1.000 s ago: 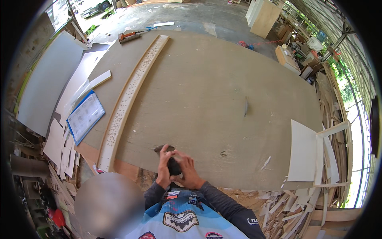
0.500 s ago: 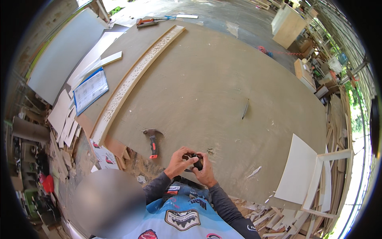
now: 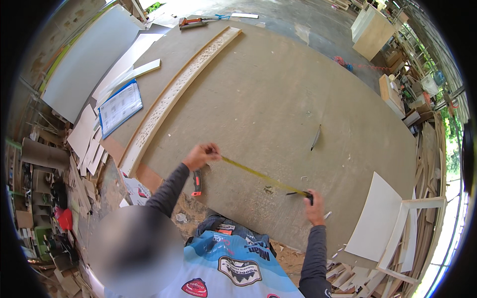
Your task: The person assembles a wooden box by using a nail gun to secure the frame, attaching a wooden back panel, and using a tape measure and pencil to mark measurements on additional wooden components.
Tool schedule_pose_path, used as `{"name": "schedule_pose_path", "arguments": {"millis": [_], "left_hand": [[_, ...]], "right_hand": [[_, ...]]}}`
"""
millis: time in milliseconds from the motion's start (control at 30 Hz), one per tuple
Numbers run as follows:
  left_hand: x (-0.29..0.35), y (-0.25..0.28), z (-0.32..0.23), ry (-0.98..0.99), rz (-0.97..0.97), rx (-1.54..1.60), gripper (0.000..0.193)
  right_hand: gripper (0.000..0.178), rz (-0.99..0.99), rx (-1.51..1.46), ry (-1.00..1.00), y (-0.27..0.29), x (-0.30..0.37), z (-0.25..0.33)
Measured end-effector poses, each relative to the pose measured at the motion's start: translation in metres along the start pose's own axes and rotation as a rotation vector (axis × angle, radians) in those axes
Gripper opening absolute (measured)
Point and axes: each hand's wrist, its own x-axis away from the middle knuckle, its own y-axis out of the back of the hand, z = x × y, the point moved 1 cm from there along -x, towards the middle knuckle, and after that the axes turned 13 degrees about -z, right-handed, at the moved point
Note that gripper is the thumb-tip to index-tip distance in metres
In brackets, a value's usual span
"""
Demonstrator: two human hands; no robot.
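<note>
A yellow tape measure blade point(image 3: 258, 174) stretches in the air between my two hands above the brown board. My left hand point(image 3: 201, 155) pinches its free end, slightly blurred. My right hand point(image 3: 315, 208) grips the dark tape measure case point(image 3: 308, 196), to the right and nearer to me. Below my left wrist lies a claw hammer point(image 3: 197, 184) with a black and red handle, its head hidden by the hand. Farther right, a slim dark pen-like tool point(image 3: 316, 138) rests on the board.
A long, perforated wooden strip point(image 3: 181, 84) runs along the board's left side. Beside it are a blue-edged clipboard point(image 3: 120, 108) with papers and white offcuts. An orange nail gun point(image 3: 193, 23) lies at the far edge. White panels point(image 3: 373, 218) and scrap wood flank the right.
My hands have moved apart from close together, left hand to the far left and right hand to the right. The tape blade is now drawn out between them.
</note>
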Motion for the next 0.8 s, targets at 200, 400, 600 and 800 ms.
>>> {"name": "schedule_pose_path", "arguments": {"millis": [200, 400, 600, 800], "left_hand": [[-0.077, 0.097, 0.002, 0.017, -0.521, 0.297, 0.022], [-0.138, 0.040, 0.028, 0.290, -0.692, 0.515, 0.023], [-0.200, -0.016, 0.056, 0.336, -0.642, 0.463, 0.013], [-0.250, 0.004, 0.057, 0.333, -0.729, 0.381, 0.013]], "right_hand": [[0.022, -0.066, 0.244, -0.069, 0.063, -0.029, -0.064], [0.018, -0.064, 0.239, -0.056, 0.033, -0.068, -0.051], [0.020, -0.060, 0.338, -0.045, -0.013, -0.128, -0.024], [0.019, -0.186, 0.433, -0.031, -0.018, -0.157, -0.034]]}}
